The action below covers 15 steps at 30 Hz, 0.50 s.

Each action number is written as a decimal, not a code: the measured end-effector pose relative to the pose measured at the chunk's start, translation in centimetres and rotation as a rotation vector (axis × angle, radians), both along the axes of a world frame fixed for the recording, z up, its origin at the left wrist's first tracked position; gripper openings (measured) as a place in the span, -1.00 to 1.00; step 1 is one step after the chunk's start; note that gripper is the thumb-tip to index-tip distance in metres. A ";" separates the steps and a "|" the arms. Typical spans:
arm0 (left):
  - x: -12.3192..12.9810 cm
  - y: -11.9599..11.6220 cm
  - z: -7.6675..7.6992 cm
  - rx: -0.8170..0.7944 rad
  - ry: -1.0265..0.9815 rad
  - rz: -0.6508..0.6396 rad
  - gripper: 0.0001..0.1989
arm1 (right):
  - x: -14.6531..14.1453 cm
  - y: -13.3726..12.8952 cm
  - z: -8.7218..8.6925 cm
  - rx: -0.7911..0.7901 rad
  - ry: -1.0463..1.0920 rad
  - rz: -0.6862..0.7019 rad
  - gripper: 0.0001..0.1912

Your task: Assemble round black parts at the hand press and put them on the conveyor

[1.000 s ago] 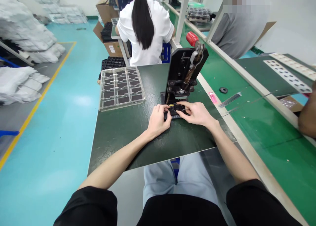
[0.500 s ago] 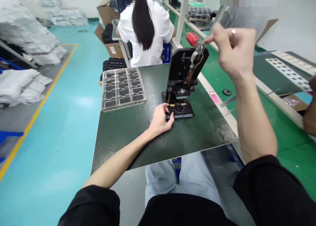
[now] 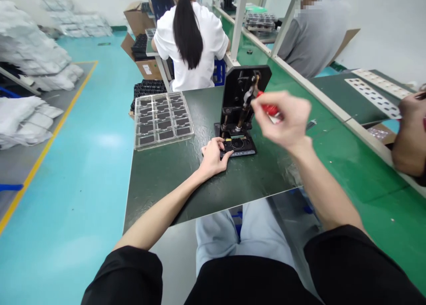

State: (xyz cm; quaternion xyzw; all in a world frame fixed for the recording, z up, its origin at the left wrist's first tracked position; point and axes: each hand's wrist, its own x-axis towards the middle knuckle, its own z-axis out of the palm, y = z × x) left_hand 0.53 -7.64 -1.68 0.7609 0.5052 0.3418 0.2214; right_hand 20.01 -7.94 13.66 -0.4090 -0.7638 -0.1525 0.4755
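Note:
A black hand press [image 3: 246, 89] stands on the dark green table, its upright plate behind and its base [image 3: 239, 152] in front. On the base lies a dark part with a round ring [image 3: 237, 143] and a small yellow piece beside it. My left hand [image 3: 214, 156] rests at the base's left edge, thumb and fingers apart. My right hand [image 3: 286, 116], somewhat blurred, is wrapped round the red lever handle [image 3: 269, 108], right of the press.
A clear tray [image 3: 163, 120] of dark rectangular parts lies on the table's left. Two people sit beyond, one in white [image 3: 191, 43], one in grey [image 3: 317, 34]. Another person's hand [image 3: 411, 132] is at the far right, past the green conveyor [image 3: 359, 154].
My right hand has come down and left, and now holds the red handle, which has swung down from above. My left hand stays at the base. The view has shifted slightly.

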 end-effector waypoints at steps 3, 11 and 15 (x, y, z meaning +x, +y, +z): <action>0.1 -0.1 0.3 -0.019 0.017 0.003 -0.56 | 0.1 0.6 -3.9 -0.064 -0.038 -0.045 -0.65; 0.2 -0.2 0.3 -0.028 0.031 0.001 -0.59 | 0.4 0.5 -0.3 -0.033 -0.031 -0.099 -0.55; 0.2 -0.2 0.4 -0.029 0.023 -0.003 -0.59 | -0.6 3.3 7.0 -0.152 0.037 -0.095 -0.50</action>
